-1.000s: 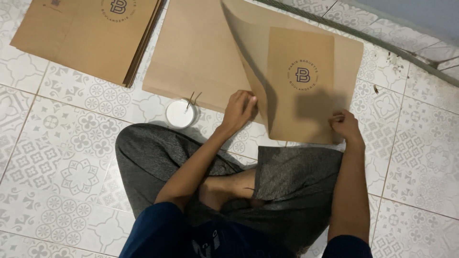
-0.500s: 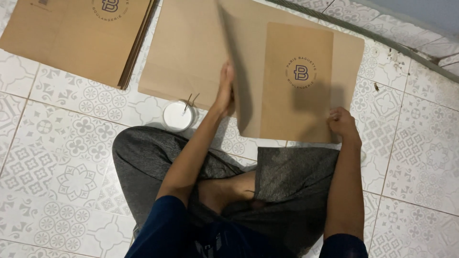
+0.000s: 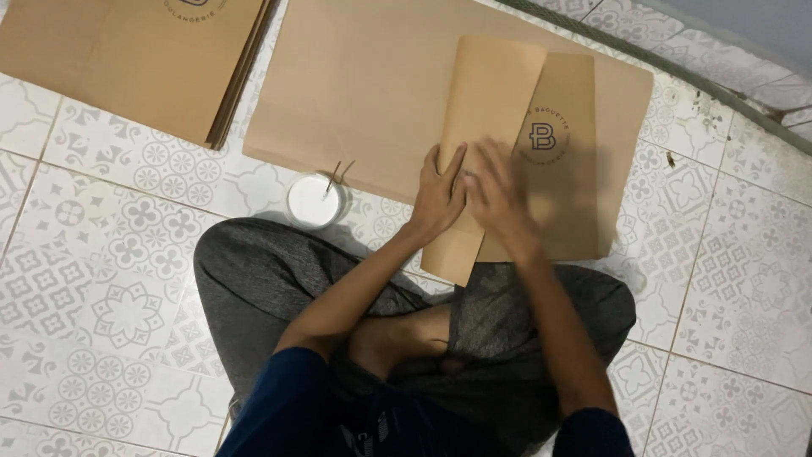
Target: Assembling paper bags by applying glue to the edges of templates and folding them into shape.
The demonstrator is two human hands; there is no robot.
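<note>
I sit cross-legged on a patterned tile floor. A brown paper sheet with a round printed logo (image 3: 558, 152) lies in front of me on a larger plain brown sheet (image 3: 364, 93). Its left flap (image 3: 486, 127) is folded over toward the middle. My left hand (image 3: 440, 199) lies flat on the folded flap, fingers together. My right hand (image 3: 495, 195) is right beside it, also pressing on the fold, and is blurred. Neither hand grips anything.
A small white cup with thin sticks in it (image 3: 315, 201) stands on the floor by my left knee. A stack of printed brown paper bags (image 3: 144, 59) lies at the upper left. A raised grey ledge (image 3: 727, 76) runs along the upper right.
The left flap of the printed sheet has been swung over and laid down. My right hand has moved left from the sheet's lower right corner to join my left hand on the fold.
</note>
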